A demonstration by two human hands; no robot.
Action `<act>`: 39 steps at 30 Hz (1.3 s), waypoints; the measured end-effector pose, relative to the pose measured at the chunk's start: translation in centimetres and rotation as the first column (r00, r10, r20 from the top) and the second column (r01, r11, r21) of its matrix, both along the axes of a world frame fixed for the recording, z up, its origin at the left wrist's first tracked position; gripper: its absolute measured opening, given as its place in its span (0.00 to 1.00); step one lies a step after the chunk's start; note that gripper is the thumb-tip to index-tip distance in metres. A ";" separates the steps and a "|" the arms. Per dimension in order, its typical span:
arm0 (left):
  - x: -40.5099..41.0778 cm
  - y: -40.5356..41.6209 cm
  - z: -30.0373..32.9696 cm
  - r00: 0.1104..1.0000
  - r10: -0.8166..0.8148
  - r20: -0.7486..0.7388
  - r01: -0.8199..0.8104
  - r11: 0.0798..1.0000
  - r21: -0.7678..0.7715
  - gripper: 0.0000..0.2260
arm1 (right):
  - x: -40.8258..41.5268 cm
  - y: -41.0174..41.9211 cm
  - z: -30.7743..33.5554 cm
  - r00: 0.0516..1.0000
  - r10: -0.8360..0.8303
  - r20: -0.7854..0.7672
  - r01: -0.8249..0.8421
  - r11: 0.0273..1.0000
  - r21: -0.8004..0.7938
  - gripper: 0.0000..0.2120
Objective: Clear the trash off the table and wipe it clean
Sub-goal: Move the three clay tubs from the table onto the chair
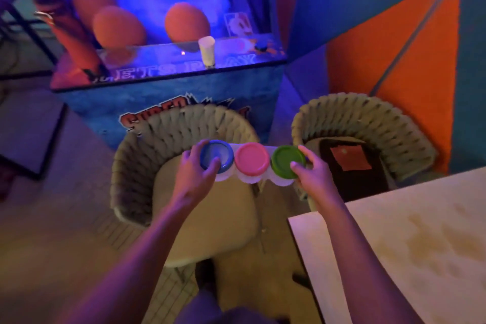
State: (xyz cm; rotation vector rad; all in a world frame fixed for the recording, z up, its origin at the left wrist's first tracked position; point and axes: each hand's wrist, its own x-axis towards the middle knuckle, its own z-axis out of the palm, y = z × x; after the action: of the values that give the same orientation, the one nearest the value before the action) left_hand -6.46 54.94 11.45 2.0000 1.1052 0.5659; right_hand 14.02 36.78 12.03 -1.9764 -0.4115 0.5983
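Centre frame, over woven chair (pixel 184 192): three-tub container strip (pixel 252 163) gripped endwise, left hand (pixel 196 168) curled on blue lid, right hand (pixel 313 176) on green; table (pixel 407 244) lower right apparently cleared, stained, wiping probably outstanding.

A single head-worn view looks forward and steeply down from standing height. The nearer woven chair (pixel 184 166) sits close below, at mid-frame. The table (pixel 410 244) corner lies to its right, an arcade cabinet (pixel 168 81) stands beyond it, farther off.
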 end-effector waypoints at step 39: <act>-3.7 31.3 -27.9 0.886 0.383 -0.263 -0.440 0.873 -0.212 0.29 | 2.2 45.9 -27.2 0.879 0.468 -0.092 -0.461 0.787 -0.410 0.27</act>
State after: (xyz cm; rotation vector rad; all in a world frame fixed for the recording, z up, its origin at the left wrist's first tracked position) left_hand -10.14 86.25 -16.41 1.6188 1.6736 0.3920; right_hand 16.25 82.67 -15.21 -2.3030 -0.8569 1.0600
